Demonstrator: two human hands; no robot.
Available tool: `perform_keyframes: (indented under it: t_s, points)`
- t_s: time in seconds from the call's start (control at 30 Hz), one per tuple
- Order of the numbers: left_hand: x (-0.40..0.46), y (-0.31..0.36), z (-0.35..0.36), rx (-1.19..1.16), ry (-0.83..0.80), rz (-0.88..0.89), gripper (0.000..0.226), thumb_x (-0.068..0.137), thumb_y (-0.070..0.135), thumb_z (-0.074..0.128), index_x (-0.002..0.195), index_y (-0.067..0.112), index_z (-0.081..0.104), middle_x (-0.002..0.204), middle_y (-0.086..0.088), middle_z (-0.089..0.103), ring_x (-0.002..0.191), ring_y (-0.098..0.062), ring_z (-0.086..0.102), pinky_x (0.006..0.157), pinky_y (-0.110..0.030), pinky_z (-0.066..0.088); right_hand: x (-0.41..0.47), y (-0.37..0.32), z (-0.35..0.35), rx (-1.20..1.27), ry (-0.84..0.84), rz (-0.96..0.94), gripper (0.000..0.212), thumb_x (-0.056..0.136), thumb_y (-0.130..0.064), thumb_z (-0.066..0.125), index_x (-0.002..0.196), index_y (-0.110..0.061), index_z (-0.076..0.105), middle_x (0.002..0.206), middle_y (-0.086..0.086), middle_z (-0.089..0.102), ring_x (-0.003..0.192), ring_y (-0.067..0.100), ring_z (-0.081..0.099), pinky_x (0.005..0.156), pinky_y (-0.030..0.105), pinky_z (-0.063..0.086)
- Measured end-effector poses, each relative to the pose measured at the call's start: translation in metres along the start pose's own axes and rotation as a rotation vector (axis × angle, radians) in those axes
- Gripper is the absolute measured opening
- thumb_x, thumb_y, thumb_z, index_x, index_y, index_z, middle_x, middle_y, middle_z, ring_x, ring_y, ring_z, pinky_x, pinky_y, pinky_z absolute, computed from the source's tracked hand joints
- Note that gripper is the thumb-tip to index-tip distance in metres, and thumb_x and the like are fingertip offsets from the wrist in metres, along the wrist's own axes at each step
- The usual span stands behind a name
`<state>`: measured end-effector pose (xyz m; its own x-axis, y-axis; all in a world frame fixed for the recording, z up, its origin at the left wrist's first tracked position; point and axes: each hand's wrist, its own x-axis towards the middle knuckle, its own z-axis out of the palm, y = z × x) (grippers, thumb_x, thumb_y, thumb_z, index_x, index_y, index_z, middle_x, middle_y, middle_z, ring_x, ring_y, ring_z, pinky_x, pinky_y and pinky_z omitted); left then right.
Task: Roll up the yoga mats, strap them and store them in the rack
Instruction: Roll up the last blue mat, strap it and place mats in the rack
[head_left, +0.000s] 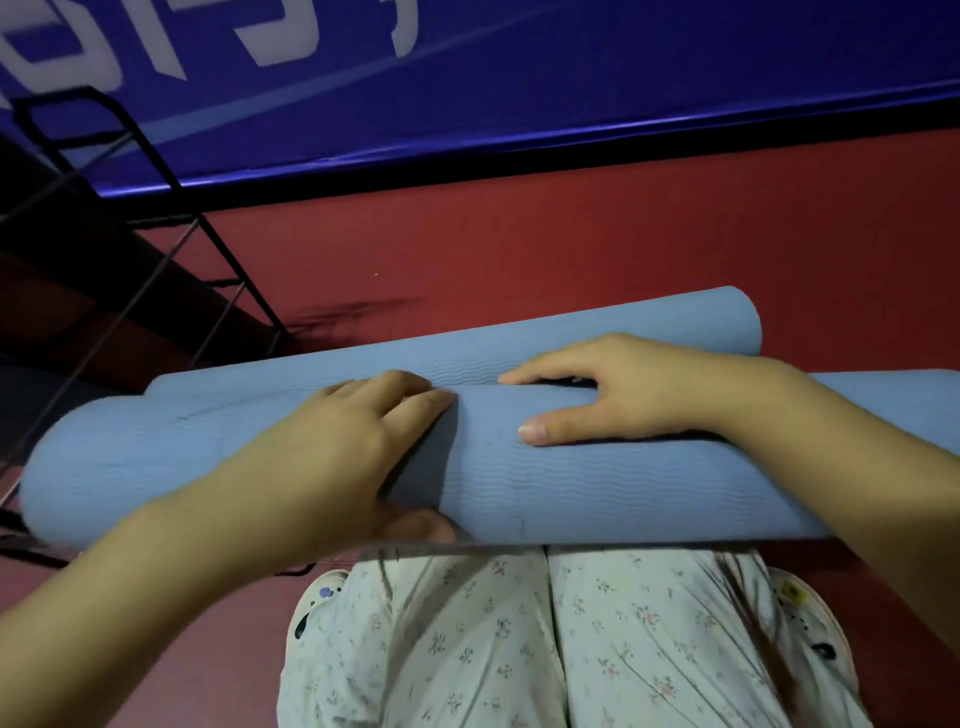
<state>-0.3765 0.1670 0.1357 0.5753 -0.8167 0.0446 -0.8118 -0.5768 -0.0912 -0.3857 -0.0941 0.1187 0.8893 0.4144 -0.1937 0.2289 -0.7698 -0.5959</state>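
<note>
A rolled blue yoga mat (597, 483) lies crosswise in front of my knees. My left hand (332, 447) grips it near the middle, fingers over the top and thumb under the near edge. My right hand (639, 389) holds it too, with the fingers curled over the far side into the gap and the thumb flat on the front. A second rolled blue mat (597, 322) lies just behind, touching the first. A dark band (441, 467) beside my left hand may be a strap or a shadow; I cannot tell which.
A black wire rack (156, 291) stands at the left on the red floor (519, 244). A blue banner wall (519, 93) runs along the back. Black cord or strap pieces (31, 551) lie on the floor at the lower left. My legs and shoes fill the bottom.
</note>
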Motion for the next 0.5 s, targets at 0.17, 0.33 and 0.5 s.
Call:
perform_keyframes:
  t_s: [0.17,0.33,0.5]
  points:
    - [0.019,-0.021,-0.002,-0.255,-0.174,-0.098,0.105,0.054,0.089,0.05,0.142,0.034,0.035,0.133,0.018,0.04,0.117,-0.004,0.046,0.092,-0.016,0.037,-0.005,-0.004,-0.002,-0.15,0.199,0.008,0.07,0.068,-0.076,0.042,0.125,-0.04,0.056,0.122,-0.019,0.051,0.113,0.0,0.048,0.098,0.023,0.038]
    - [0.042,-0.043,-0.004,-0.456,-0.283,-0.14,0.098,0.051,0.086,0.054,0.136,0.039,0.042,0.121,0.023,0.044,0.114,0.0,0.046,0.1,-0.022,0.038,-0.025,-0.012,0.017,-0.342,0.288,-0.045,0.073,0.075,-0.077,0.041,0.137,-0.038,0.043,0.127,-0.014,0.045,0.118,0.006,0.04,0.097,0.022,0.03]
    - [0.056,-0.056,0.0,-0.441,-0.33,-0.168,0.098,0.052,0.086,0.051,0.136,0.036,0.046,0.12,0.016,0.042,0.114,-0.003,0.046,0.103,-0.023,0.034,-0.02,-0.01,0.025,-0.344,0.294,0.018,0.085,0.069,-0.079,0.047,0.143,-0.04,0.03,0.138,-0.015,0.038,0.129,0.008,0.032,0.102,0.018,0.015]
